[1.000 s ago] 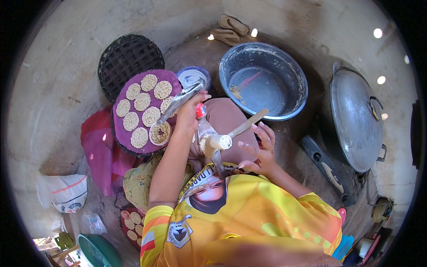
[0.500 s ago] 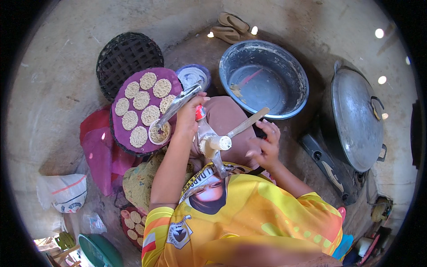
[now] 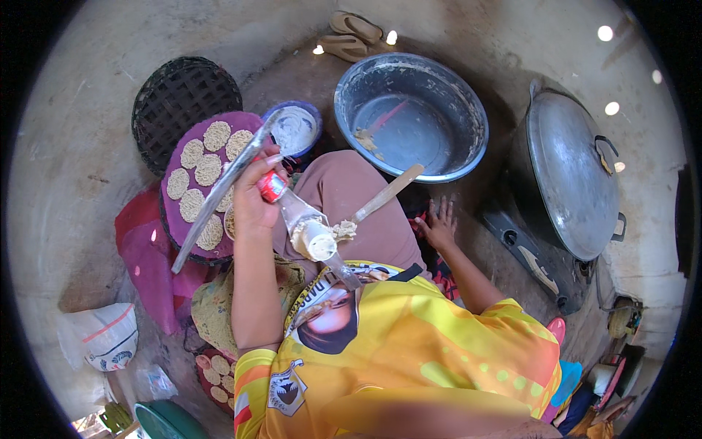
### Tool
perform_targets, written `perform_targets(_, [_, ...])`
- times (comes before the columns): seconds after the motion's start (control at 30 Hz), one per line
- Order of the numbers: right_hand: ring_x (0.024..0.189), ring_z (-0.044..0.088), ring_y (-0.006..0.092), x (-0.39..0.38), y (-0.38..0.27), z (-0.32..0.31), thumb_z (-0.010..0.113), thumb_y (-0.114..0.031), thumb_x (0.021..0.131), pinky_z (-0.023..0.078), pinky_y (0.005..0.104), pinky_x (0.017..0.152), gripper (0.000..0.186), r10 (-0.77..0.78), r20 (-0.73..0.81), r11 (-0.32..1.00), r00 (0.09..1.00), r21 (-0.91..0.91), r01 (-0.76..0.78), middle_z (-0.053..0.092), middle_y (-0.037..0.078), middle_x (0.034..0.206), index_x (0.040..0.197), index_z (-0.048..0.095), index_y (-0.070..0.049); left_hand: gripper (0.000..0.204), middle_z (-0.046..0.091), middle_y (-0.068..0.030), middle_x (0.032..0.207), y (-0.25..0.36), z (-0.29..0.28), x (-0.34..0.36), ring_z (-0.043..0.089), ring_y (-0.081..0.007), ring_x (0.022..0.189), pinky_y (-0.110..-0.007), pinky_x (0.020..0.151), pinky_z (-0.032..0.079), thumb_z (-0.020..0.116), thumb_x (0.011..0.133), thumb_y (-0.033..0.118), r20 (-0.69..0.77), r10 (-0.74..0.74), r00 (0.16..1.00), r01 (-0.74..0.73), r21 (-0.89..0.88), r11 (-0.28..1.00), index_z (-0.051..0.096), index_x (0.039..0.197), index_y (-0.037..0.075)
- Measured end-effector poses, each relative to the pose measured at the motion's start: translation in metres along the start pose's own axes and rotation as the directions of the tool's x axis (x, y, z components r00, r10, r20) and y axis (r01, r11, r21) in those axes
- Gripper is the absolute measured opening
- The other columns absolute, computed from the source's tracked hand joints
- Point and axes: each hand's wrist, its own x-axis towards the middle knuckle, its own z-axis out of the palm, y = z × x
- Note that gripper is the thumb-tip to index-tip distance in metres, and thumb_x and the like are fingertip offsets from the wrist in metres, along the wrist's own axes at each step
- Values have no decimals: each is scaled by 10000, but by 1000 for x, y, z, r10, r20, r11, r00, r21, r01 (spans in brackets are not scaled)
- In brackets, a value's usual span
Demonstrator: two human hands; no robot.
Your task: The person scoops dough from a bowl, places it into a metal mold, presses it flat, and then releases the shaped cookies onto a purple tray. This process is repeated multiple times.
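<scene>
Left hand (image 3: pixel 252 201) clamped round the press (image 3: pixel 297 210), thumb side up by the red band, and the press hangs over the lap (image 3: pixel 344 183), white cup (image 3: pixel 319 242) tipped toward five o'clock. Watch the dough (image 3: pixel 344 231) at the cup's two o'clock: a jerk could shake it loose. The spatula (image 3: pixel 387 194) juts out past it; should the knee shift, it might slide. And the long lever (image 3: pixel 225 192) crosses above the discs (image 3: pixel 208 170) at ten o'clock; dipping low, it could smear them. Left forearm rises nearly straight toward twelve. Right hand (image 3: pixel 439 225): empty, fingers spread, out at three o'clock, forearm slanting in from five. Basin (image 3: pixel 409 124) at one.
</scene>
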Motion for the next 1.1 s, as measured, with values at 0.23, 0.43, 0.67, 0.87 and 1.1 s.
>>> perform_targets(0.23, [1356, -16, 307, -17, 22, -10, 372, -677, 763, -5, 588, 1030, 701, -194, 263, 881, 945, -377, 285, 26, 80, 1478, 1336, 361, -273, 259, 536, -83, 835, 64, -26, -24, 527, -181, 645, -301, 576, 429, 579, 732, 65, 90, 96, 991, -92, -49, 995, 524, 966, -31])
perform_targets(0.43, [1200, 374, 324, -5, 70, -31, 714, -316, 641, 270, 456, 997, 354, -147, -106, 989, 983, -21, 145, 452, 124, 1266, 953, 647, -164, 351, 423, -68, 855, 131, -77, -73, 443, -173, 745, -316, 683, 351, 578, 747, 178, 252, 303, 919, -317, 16, 948, 499, 1022, -25])
perform_targets(0.67, [926, 555, 265, -24, -53, -124, 674, -254, 667, 378, 409, 809, 256, -170, 412, 945, 895, -190, 267, 619, 77, 939, 899, 662, -147, 377, 391, -82, 880, 179, -123, -167, 426, -181, 775, -307, 695, 340, 578, 714, 138, 200, 593, 780, -621, 364, 694, 529, 1048, -31])
perform_targets(0.87, [910, 571, 243, -10, -207, -124, 629, -251, 710, 381, 407, 805, 179, -822, 152, 569, 549, 183, 802, 625, 51, 880, 865, 672, -172, 448, 479, -135, 1045, 153, -135, -193, 472, -184, 833, -310, 710, 422, 661, 615, 26, 58, 752, 657, -619, 611, 494, 541, 1040, -47])
perform_targets(1.1, [951, 560, 263, 14, -302, -31, 626, -279, 699, 404, 426, 820, 299, -798, 339, 430, 499, -261, 864, 595, 112, 990, 933, 634, -93, 616, 600, -117, 920, 123, -145, -208, 546, -155, 773, -265, 670, 458, 768, 559, 50, 240, 722, 649, -431, 898, 89, 505, 1108, -37])
